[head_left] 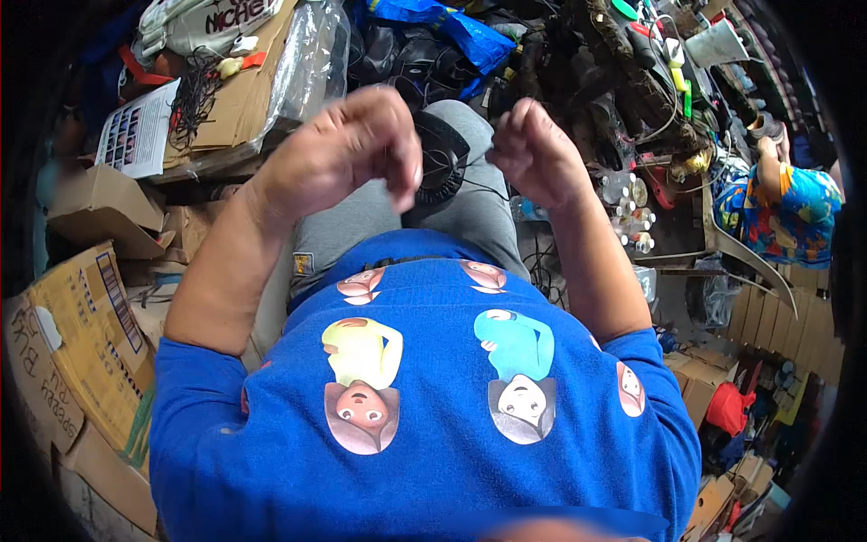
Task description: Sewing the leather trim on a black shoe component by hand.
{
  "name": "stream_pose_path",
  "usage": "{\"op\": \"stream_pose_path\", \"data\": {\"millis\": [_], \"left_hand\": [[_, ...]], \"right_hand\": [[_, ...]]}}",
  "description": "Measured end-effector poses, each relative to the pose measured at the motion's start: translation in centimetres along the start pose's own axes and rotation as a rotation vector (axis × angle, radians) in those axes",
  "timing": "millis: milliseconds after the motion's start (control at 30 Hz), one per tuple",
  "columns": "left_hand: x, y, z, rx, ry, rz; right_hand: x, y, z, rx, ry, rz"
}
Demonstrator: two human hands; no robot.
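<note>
My left hand (350, 149) is raised above my left thigh, its fingers curled inward and partly blurred by motion. Across from it, my right hand (539, 155) is up over my right thigh, fingers folded closed. Whatever either hand pinches is too small or hidden to make out. Between my knees rests a black, ridge-edged thing that looks like a shoe sole (442, 161), with both hands apart from it. A thin dark cord (483, 187) trails from the sole toward the space below my right hand.
Left stands a table with cardboard (237, 104), a printed sheet (140, 129) and tangled black wire (192, 99). Cardboard boxes (108, 212) lie below it. Dark shoes (420, 59) and a blue bag (465, 36) are ahead. Plastic bottles (632, 212) stand right, near another person (786, 203).
</note>
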State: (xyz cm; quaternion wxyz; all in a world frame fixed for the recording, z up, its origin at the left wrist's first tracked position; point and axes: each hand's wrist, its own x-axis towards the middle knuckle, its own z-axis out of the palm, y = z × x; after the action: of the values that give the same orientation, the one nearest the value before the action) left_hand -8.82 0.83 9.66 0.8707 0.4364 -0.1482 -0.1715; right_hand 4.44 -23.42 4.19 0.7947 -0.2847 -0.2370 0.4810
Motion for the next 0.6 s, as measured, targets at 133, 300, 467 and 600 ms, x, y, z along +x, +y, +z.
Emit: {"op": "stream_pose_path", "data": {"millis": [133,300,467,600], "left_hand": [[-4.2,0.5,-2.7,1.512,0.179,-0.088],[-17.1,10.9,-11.7,1.897,0.834,0.017],[-15.8,9.8,-12.0,2.107,0.881,-0.383],[-2.8,-0.3,-5.2,1.478,0.368,-0.052]], "right_hand": [[-4.5,-0.9,-0.9,-1.079,0.223,0.453],[-16.7,-6.0,-8.7,-1.79,0.63,0.532],[-22.7,-6.6,-12.8,-1.978,0.677,0.772],[-9.5,-1.6,-5.1,-1.437,0.575,0.26]]}}
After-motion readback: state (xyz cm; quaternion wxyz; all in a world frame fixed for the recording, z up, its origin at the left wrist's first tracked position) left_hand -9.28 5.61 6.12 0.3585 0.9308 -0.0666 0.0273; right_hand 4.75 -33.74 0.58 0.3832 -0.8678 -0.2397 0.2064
